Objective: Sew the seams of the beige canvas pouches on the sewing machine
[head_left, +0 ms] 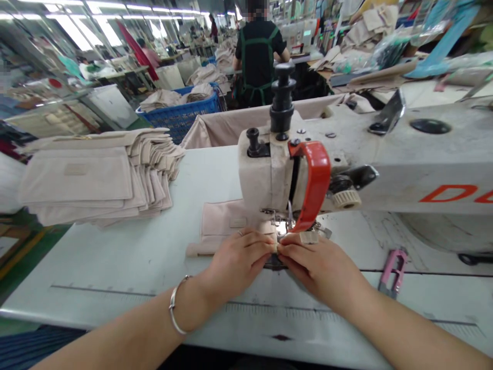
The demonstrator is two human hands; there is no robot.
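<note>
A beige fabric piece [219, 221] with a small label lies flat on the table, its right edge under the head of a sewing machine [256, 174]. My left hand [244, 254] pinches the near edge of this fabric just left of the needle area. Close beside it, my right hand [316, 259] has its fingers pressed together at the fabric's right end, in front of the presser foot. A band of light tape wraps one right finger. The fingertips of both hands nearly meet. The needle itself is mostly hidden behind the red guard [314, 180].
A stack of beige sewn pieces [88, 174] sits on the table [115, 262] at left. Pink thread snips [393, 272] lie right of my right hand. Behind are a blue crate [185, 110] of fabric and a person [260, 56] in a green-strapped apron.
</note>
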